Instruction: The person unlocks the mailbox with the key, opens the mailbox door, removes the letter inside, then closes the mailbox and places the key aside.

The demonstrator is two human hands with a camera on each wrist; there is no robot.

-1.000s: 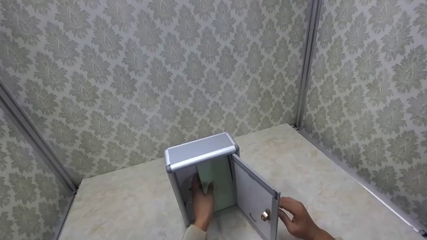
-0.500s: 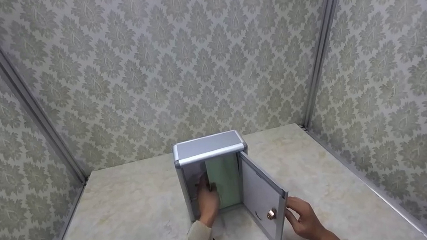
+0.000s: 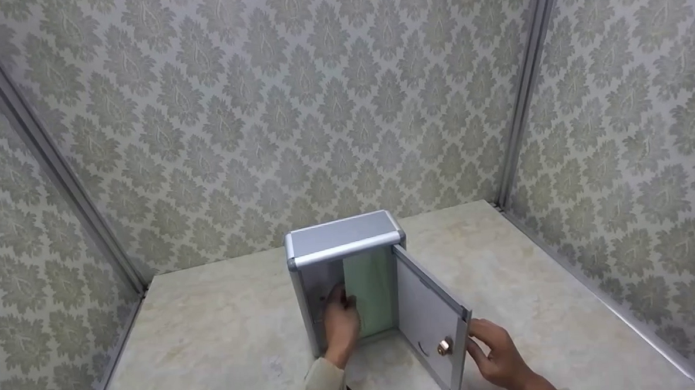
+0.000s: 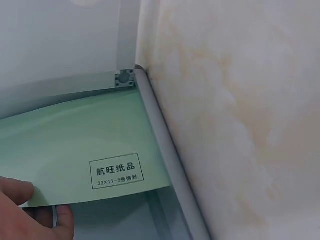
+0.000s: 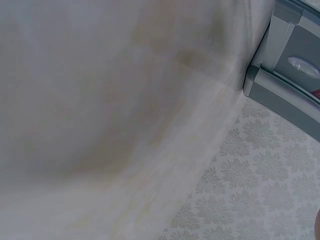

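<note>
A grey metal-framed box (image 3: 343, 236) stands on the table with its front door (image 3: 426, 309) swung out to the right. Inside, a pale green envelope (image 3: 375, 293) stands upright against the right side. My left hand (image 3: 341, 324) reaches into the box and pinches the envelope's near edge. The left wrist view shows thumb and fingers on either side of that edge, beside printed characters in a frame on the envelope (image 4: 116, 171). My right hand (image 3: 498, 352) holds the free edge of the door with fingers and thumb. A brass lock (image 3: 445, 346) sits on the door's inner face.
The box rests on a pale marbled table (image 3: 224, 329). Patterned wall panels (image 3: 343, 101) enclose it at the back and sides, joined by metal posts (image 3: 525, 93). In the right wrist view, the box's outer corner (image 5: 255, 75) shows at upper right.
The left fingers have curled from a straighter reach to a pinch at the envelope's edge. The head view has shifted, so the box appears farther right. The right hand stays at the door.
</note>
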